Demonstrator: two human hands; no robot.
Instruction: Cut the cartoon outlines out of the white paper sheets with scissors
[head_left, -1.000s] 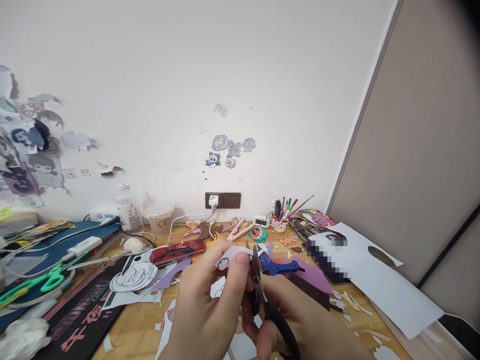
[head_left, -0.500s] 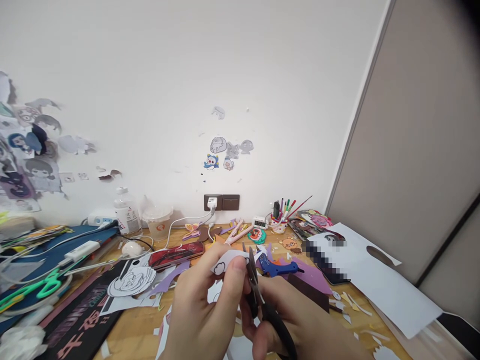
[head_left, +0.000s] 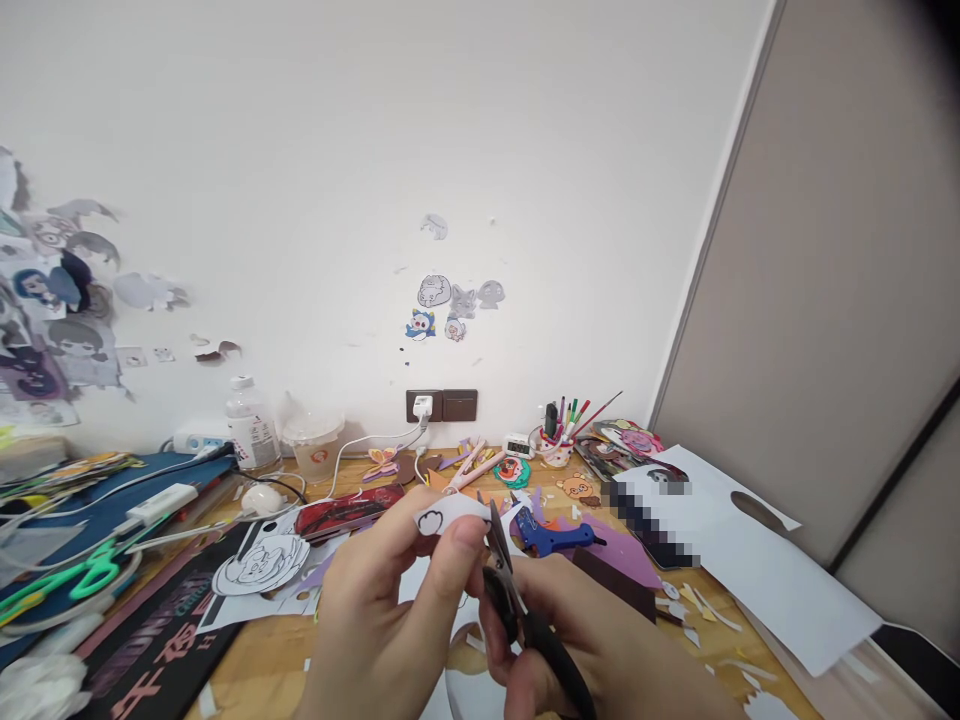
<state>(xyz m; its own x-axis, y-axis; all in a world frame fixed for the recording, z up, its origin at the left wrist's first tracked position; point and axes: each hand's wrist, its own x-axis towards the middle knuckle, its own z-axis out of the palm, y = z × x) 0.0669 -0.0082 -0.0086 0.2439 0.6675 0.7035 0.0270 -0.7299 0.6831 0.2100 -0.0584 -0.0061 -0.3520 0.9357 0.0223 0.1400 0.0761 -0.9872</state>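
Between its thumb and fingers, my left hand [head_left: 397, 610] pinches a small white paper piece [head_left: 442, 520] printed with a black outline drawing. My right hand [head_left: 555, 610] grips a pair of black-handled scissors [head_left: 551, 645], fingers in the loops. The scissor blades point up and away, right at the paper's right edge, close to my left thumb. Part of the paper is hidden behind the left thumb and fingers. Below both hands lie white paper sheets [head_left: 472, 690] on the wooden table.
A blue glue gun [head_left: 559, 537] lies on purple paper beyond my right hand. To the left are a red case [head_left: 349, 510], paper cutouts [head_left: 262, 565] and green scissors [head_left: 97, 570]. A large white sheet [head_left: 757, 570] spreads at right; scraps litter the wooden table [head_left: 255, 665].
My left hand has shifted slightly left with the paper piece. The scissors have moved a little left, and their blades sit closer together. The view has shifted slightly.
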